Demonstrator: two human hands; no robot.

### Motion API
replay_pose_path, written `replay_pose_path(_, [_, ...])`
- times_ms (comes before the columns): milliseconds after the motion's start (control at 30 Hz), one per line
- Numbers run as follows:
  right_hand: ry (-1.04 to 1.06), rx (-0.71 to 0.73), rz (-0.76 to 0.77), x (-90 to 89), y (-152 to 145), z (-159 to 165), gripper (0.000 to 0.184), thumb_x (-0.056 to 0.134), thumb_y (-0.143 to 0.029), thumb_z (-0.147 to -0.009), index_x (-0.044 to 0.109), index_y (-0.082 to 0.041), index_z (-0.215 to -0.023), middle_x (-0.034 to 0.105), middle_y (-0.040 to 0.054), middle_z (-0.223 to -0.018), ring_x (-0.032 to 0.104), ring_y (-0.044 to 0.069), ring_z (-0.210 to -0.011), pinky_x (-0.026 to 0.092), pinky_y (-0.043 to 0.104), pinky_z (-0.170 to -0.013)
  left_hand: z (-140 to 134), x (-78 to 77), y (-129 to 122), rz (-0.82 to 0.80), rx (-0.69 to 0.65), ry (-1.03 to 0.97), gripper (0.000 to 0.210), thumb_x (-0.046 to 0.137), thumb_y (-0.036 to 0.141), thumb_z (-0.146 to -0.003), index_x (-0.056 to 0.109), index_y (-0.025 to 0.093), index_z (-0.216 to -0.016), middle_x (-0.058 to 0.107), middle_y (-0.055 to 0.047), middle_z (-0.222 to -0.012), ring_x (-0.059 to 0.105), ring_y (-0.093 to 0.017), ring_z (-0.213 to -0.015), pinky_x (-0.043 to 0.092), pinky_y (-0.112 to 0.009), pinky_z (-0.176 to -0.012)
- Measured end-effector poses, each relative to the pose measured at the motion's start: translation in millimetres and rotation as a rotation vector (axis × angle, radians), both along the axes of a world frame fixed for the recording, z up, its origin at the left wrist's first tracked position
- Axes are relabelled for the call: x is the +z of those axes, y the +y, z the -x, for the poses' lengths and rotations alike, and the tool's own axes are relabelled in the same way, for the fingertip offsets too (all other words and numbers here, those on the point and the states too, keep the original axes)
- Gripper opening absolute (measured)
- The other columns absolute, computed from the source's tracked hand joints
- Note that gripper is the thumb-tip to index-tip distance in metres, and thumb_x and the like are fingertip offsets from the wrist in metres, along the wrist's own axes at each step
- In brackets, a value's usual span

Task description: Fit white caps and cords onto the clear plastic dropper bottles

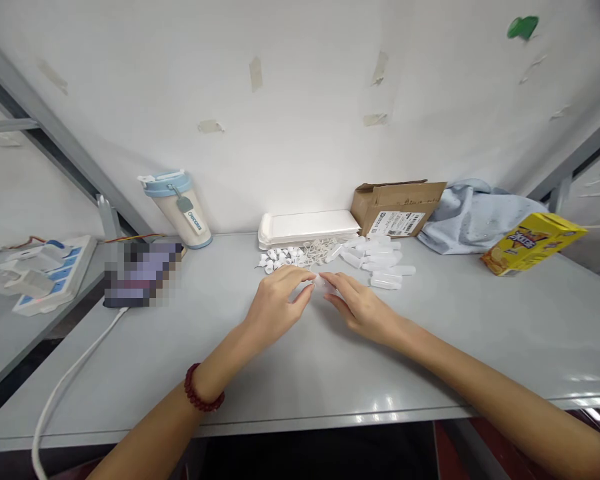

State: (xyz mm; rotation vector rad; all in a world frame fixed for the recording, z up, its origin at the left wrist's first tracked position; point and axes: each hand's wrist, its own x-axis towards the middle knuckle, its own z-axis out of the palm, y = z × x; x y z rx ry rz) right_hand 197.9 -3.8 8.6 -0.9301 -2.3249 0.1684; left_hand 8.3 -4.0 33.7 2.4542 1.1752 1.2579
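Angling inward, left hand (275,303) and right hand (363,307) pinch a translucent piece (321,284), fingers (300,275) narrowed.

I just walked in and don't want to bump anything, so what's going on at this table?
A person's left hand and right hand meet above the table, fingertips around a small whitish piece, too hidden to identify. Just beyond lie small white caps, a tangle of pale strings and loose translucent tubes. Behind these, a long white stack stands beside an open cardboard box.
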Motion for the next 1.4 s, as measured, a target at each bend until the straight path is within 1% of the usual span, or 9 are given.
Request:
replay_pose_path(233, [0.024,-0.001,-0.013,-5.0,0.4,-0.7,0.045,0.036,-0.019,-0.093,0.024,-0.021,-0.136,0.060,0.0122,-0.098,0.061,0.024,-0.088,0.053,0.040,-0.071,-0.4,-5.7,1.0,-0.082,-0.046,0.101,0.023,0.047,0.011,-0.084,0.063,0.020,-0.098,0.068,-0.005,-0.093,0.061,-0.018,-0.087,0.050,-0.033,-0.079])
replay_pose_path(333, [0.039,0.000,-0.029,-6.2,1.0,-0.7,0.047,0.036,-0.019,-0.093,0.022,-0.022,-0.137,0.060,0.0129,-0.101,0.061,0.023,-0.088,0.053,0.040,-0.070,-0.5,-6.8,1.0,-0.102,-0.057,0.106,0.024,0.046,0.010,-0.085,0.064,0.020,-0.098,0.067,-0.005,-0.094,0.060,-0.017,-0.087,0.050,-0.031,-0.078])
replay_pose_path(533, [0.125,-0.005,0.014,-6.5,1.2,0.3,0.041,0.039,-0.022,-0.092,0.031,-0.020,-0.132,0.061,0.0116,-0.098,0.061,0.021,-0.083,0.053,0.036,-0.069,-1.9,-7.2,0.1,-0.081,-0.069,0.065,0.026,0.049,0.011,-0.084,0.064,0.020,-0.103,0.066,-0.006,-0.099,0.060,-0.017,-0.091,0.051,-0.031,-0.079])
replay_pose_path(733, [0.224,-0.044,0.129,-3.0,0.3,1.8,0.037,0.044,-0.021,-0.089,0.040,-0.019,-0.126,0.064,0.0091,-0.093,0.062,0.020,-0.081,0.052,0.034,-0.070,-4.0,-7.1,-1.4,0.001,-0.077,0.001,0.026,0.052,0.012,-0.082,0.065,0.018,-0.103,0.066,-0.008,-0.103,0.062,-0.018,-0.094,0.053,-0.033,-0.081])
replay_pose_path(867, [0.321,-0.034,0.298,1.6,-0.9,2.9,0.034,0.042,-0.020,-0.089,0.042,-0.018,-0.124,0.064,0.0053,-0.084,0.063,0.017,-0.076,0.051,0.033,-0.071,-5.4,-4.9,-3.0,0.082,-0.062,-0.052,0.024,0.053,0.013,-0.082,0.066,0.018,-0.101,0.067,-0.007,-0.105,0.063,-0.018,-0.094,0.054,-0.032,-0.078])
replay_pose_path(1000, [0.463,0.024,0.554,7.2,-2.7,4.2,0.034,0.043,-0.025,-0.091,0.042,-0.019,-0.124,0.064,0.0061,-0.090,0.063,0.018,-0.085,0.049,0.035,-0.078,-6.1,-0.7,-2.8,0.193,-0.019,-0.134,0.020,0.055,0.015,-0.081,0.068,0.019,-0.095,0.069,-0.006,-0.101,0.064,-0.019,-0.089,0.055,-0.028,-0.065])
replay_pose_path(1067, [0.533,0.071,0.655,10.6,-3.5,4.7,0.034,0.045,-0.027,-0.090,0.043,-0.019,-0.124,0.064,0.0066,-0.092,0.063,0.018,-0.088,0.047,0.037,-0.083,-5.8,1.3,-2.3,0.219,0.006,-0.166,0.019,0.055,0.015,-0.081,0.068,0.019,-0.094,0.069,-0.006,-0.100,0.064,-0.018,-0.089,0.054,-0.027,-0.063])
replay_pose_path(1233, [0.672,0.180,0.845,16.4,-3.0,4.1,0.034,0.051,-0.031,-0.088,0.048,-0.021,-0.120,0.065,0.0055,-0.094,0.063,0.018,-0.089,0.044,0.039,-0.088,-5.3,1.6,-2.4,0.184,0.005,-0.149,0.025,0.057,0.015,-0.079,0.063,0.020,-0.103,0.065,-0.006,-0.106,0.061,-0.019,-0.094,0.054,-0.030,-0.069])
replay_pose_path(1400, [0.855,0.256,1.074,14.9,1.2,1.8,0.034,0.060,-0.029,-0.083,0.053,-0.021,-0.116,0.067,0.0057,-0.093,0.062,0.018,-0.090,0.044,0.037,-0.088,-5.5,-3.6,-1.5,0.004,-0.092,-0.021,0.037,0.065,0.023,-0.077,0.055,0.018,-0.113,0.060,-0.009,-0.112,0.052,-0.023,-0.107,0.046,-0.040,-0.092])
